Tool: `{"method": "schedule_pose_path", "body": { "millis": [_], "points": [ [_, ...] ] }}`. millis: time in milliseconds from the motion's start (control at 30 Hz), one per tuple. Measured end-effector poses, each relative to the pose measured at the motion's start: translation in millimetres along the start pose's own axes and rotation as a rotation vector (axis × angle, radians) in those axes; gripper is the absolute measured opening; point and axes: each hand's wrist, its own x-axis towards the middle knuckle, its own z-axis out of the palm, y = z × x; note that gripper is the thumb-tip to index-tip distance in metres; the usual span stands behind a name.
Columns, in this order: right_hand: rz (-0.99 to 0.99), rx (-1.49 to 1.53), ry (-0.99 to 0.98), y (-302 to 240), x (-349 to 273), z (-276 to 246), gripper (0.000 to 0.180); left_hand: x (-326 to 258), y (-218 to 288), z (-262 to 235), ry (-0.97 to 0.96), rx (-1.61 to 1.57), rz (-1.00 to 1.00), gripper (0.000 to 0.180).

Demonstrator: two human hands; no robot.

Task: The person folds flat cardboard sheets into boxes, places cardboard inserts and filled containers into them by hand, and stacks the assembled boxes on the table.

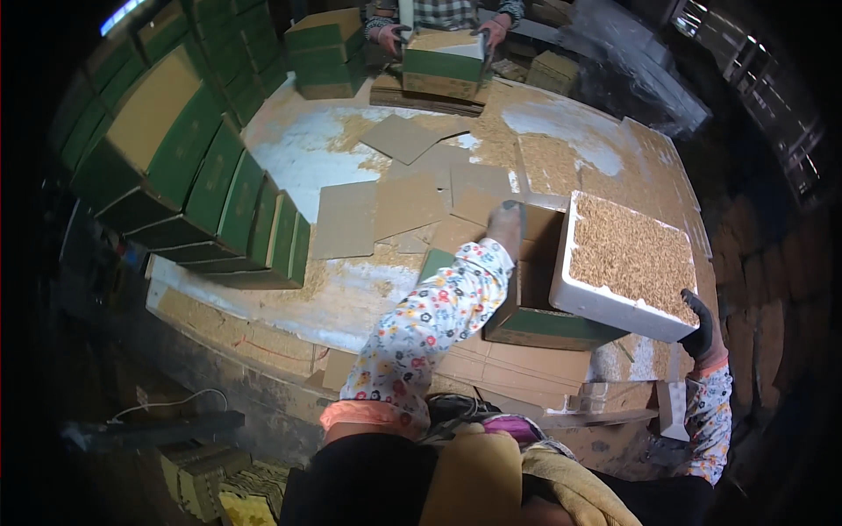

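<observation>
While tilted over the open box: white foam tray (624,263), filled with brown husk-like material, one low edge resting inside the carton.
Right hand (704,330): dark glove, closed on the tray's near right corner, bearing it from beneath.
Left hand (505,226): gloved, gripping the far top edge of the green-and-brown carton (539,298); floral sleeve running back toward the lower edge.
Carton: open-topped, standing on the near part of the worktable (307,158), just left of and under the tray.
Flat cardboard sheets (386,210): scattered on the table beyond the carton.
Stacked green boxes (219,193): leaning in a row at left.
Another person's hands (438,35): at the far edge, on a similar green box (443,63).
</observation>
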Motion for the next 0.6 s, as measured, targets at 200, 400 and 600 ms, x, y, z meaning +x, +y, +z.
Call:
{"method": "schedule_pose_path", "body": {
  "millis": [200, 400, 600],
  "points": [
    [0.302, 0.168, -0.303, -66, 47, 90, 0.040, -58, 67, -35, -0.196, -0.140, -0.293, 0.046],
    [1.053, 0.589, 0.025, -71, 45, 140, 0.035, -29, 138, -209, 0.485, 1.914, -0.264, 0.105],
    [0.802, 0.210, 0.409, -98, 43, 160, 0.039, -19, 129, -310, 0.122, 2.177, -0.492, 0.071]
  ]
}}
